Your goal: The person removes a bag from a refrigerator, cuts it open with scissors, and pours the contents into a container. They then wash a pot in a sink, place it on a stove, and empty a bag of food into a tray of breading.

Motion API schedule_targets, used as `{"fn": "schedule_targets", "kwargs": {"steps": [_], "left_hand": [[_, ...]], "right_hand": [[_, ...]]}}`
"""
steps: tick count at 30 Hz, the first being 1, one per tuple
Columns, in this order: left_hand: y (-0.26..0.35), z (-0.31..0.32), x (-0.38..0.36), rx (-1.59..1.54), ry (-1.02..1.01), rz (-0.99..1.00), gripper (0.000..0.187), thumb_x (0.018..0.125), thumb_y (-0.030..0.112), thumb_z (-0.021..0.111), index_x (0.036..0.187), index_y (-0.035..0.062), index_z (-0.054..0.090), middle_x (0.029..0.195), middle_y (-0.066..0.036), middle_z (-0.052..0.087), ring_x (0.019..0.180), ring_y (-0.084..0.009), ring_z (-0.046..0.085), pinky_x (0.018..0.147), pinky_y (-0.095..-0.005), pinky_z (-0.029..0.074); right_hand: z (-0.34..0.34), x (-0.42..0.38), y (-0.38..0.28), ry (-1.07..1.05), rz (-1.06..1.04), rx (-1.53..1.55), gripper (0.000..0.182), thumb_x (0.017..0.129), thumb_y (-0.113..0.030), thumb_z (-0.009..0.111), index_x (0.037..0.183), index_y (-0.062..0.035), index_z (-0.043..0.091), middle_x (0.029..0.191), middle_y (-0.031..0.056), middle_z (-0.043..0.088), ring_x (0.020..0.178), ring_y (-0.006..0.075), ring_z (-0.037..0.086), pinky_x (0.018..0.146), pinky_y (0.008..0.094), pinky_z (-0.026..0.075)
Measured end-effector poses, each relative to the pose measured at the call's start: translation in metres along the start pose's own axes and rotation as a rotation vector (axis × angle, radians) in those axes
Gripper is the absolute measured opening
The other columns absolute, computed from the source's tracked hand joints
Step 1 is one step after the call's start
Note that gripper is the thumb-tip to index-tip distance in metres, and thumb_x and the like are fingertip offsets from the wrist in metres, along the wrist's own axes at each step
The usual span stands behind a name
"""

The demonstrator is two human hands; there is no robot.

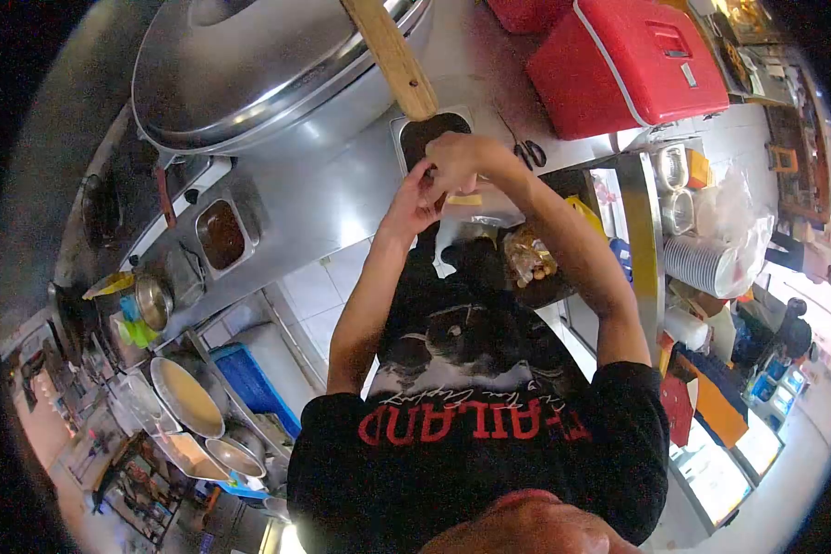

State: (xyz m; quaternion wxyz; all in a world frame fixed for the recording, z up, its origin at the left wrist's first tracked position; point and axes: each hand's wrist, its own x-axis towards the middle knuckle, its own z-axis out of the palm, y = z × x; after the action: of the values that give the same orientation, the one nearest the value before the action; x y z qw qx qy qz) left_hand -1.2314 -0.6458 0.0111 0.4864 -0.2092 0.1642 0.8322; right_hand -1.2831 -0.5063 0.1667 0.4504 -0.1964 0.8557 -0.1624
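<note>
My 2 bare hands, left hand (412, 207) and right hand (459, 163), are bunched together with fingers bent, but honestly can't tell if either's gripping anything. There's 1 small flat pale-yellow piece (465, 199) just on my side of them, 1 rectangular steel pan (398, 140) just beyond, plus 1 flat wooden handle (394, 60) and 1 pair of black-handled scissors (532, 155) nearby.

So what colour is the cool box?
The cool box is mostly red, clearest in the head view.
</note>
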Motion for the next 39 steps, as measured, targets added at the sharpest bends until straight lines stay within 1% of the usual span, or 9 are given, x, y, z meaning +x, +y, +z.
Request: {"fn": "schedule_targets", "kwargs": {"steps": [4, 7, 10, 13, 14, 21, 26, 29, 39], "left_hand": [[0.005, 0.017, -0.014, 0.169, 0.139, 0.110, 0.029, 0.087, 0.026, 0.057, 0.107, 0.0054, 0.059, 0.102, -0.009, 0.066, 0.094, -0.0249, 0.064, 0.087, -0.0402, 0.052], [0.010, 0.031, -0.023, 0.115, 0.199, 0.051, 0.024, 0.083, 0.022, 0.061, 0.100, 0.0055, 0.060, 0.094, -0.008, 0.067, 0.089, -0.0233, 0.064, 0.084, -0.0389, 0.052], [0.001, 0.004, -0.004, 0.106, 0.152, 0.045, 0.022, 0.082, 0.022, 0.062, 0.097, 0.0052, 0.061, 0.092, -0.008, 0.067, 0.088, -0.0227, 0.064, 0.082, -0.0389, 0.052], [-0.011, -0.026, 0.015, 0.183, 0.244, 0.063, 0.021, 0.082, 0.022, 0.062, 0.095, 0.0052, 0.062, 0.093, -0.009, 0.067, 0.088, -0.0231, 0.065, 0.080, -0.0396, 0.052], [-0.013, -0.036, 0.017, 0.202, 0.265, 0.051, 0.021, 0.082, 0.022, 0.062, 0.094, 0.0051, 0.062, 0.094, -0.010, 0.067, 0.087, -0.0235, 0.065, 0.080, -0.0399, 0.052], [-0.019, -0.012, 0.008, 0.117, 0.216, -0.067, 0.024, 0.082, 0.020, 0.056, 0.096, 0.0015, 0.061, 0.095, -0.014, 0.067, 0.084, -0.0290, 0.065, 0.080, -0.0415, 0.053], [-0.021, -0.011, 0.000, 0.064, 0.131, 0.004, 0.032, 0.083, 0.021, 0.054, 0.106, -0.0008, 0.060, 0.096, -0.016, 0.067, 0.087, -0.0302, 0.065, 0.083, -0.0413, 0.052], [-0.024, -0.008, 0.006, 0.113, 0.187, 0.062, 0.028, 0.086, 0.019, 0.049, 0.104, 0.0007, 0.061, 0.099, -0.016, 0.067, 0.088, -0.0283, 0.065, 0.082, -0.0402, 0.052], [-0.032, 0.035, -0.004, 0.305, 0.256, 0.218, 0.035, 0.095, 0.021, 0.035, 0.113, 0.0016, 0.058, 0.104, -0.014, 0.067, 0.094, -0.0228, 0.063, 0.088, -0.0355, 0.049]], "right_hand": [[0.018, -0.023, 0.048, 0.299, -0.016, 0.717, 0.058, 0.084, -0.056, 0.062, 0.085, 0.0013, 0.070, 0.071, 0.0100, 0.068, 0.060, 0.0168, 0.065, 0.058, 0.0298, 0.052], [0.068, -0.014, 0.108, 0.658, 0.351, 0.263, 0.063, 0.084, -0.061, 0.057, 0.099, -0.0016, 0.070, 0.082, 0.0144, 0.070, 0.071, 0.0224, 0.066, 0.069, 0.0349, 0.051], [0.133, -0.013, 0.103, 0.446, 0.323, 1.012, 0.055, 0.086, -0.050, 0.061, 0.105, 0.0014, 0.068, 0.087, 0.0124, 0.070, 0.073, 0.0188, 0.063, 0.068, 0.0315, 0.049], [0.155, -0.009, 0.087, 0.570, 0.134, 1.057, 0.047, 0.087, -0.041, 0.063, 0.105, 0.0025, 0.067, 0.083, 0.0090, 0.069, 0.071, 0.0194, 0.060, 0.065, 0.0307, 0.047], [0.150, -0.012, 0.074, 0.668, 0.072, 0.991, 0.037, 0.086, -0.029, 0.064, 0.105, 0.0024, 0.067, 0.083, 0.0172, 0.069, 0.069, 0.0253, 0.064, 0.063, 0.0341, 0.048], [0.136, -0.020, 0.025, 1.018, 0.177, 0.461, 0.022, 0.076, -0.016, 0.064, 0.080, 0.0045, 0.059, 0.068, 0.0273, 0.056, 0.067, 0.0450, 0.055, 0.059, 0.0408, 0.045], [0.136, -0.047, 0.071, 0.306, -0.041, 1.631, 0.039, 0.096, -0.036, 0.052, 0.115, -0.0028, 0.058, 0.109, 0.0049, 0.063, 0.091, 0.0178, 0.062, 0.078, 0.0356, 0.052], [0.149, -0.034, 0.064, 0.299, 0.075, 1.838, 0.056, 0.094, -0.050, 0.050, 0.120, -0.0010, 0.056, 0.109, 0.0051, 0.063, 0.092, 0.0135, 0.059, 0.082, 0.0290, 0.048], [0.168, 0.012, 0.031, 0.546, 0.054, 1.593, 0.034, 0.092, -0.027, 0.063, 0.109, 0.0019, 0.060, 0.094, 0.0031, 0.062, 0.081, 0.0122, 0.057, 0.068, 0.0260, 0.048]]}}
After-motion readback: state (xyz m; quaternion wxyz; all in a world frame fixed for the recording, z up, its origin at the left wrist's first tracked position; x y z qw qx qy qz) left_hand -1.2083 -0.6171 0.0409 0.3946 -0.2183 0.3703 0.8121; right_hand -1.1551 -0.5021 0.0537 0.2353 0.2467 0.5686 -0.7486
